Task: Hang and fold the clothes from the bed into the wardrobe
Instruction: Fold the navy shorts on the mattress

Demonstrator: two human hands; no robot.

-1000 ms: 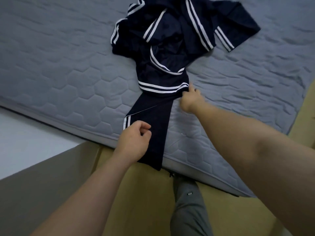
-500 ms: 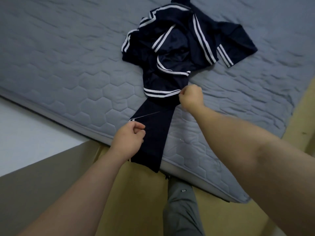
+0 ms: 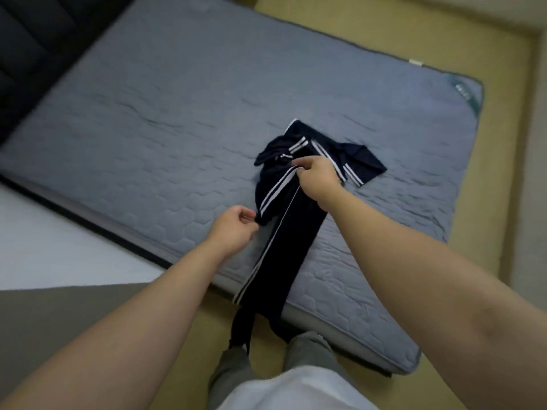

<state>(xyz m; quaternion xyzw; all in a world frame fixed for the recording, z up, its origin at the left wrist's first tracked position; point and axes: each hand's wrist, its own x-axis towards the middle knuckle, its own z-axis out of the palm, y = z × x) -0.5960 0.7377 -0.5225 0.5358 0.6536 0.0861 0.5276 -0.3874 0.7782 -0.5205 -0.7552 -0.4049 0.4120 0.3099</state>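
Early stage: straightening navy striped garment (image 3: 293,241) on bed (image 3: 148,128), centre frame, partly stretched over the near edge, partly bunched. Pinching cloth in left hand (image 3: 233,232) grip, clamping stripe in right hand (image 3: 318,179) grip. Folding and wardrobe stowing yet to do.

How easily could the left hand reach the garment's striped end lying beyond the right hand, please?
Probably not easily: the left hand pinches the garment's near edge, and the right hand, gripping the garment, lies between it and the striped end.
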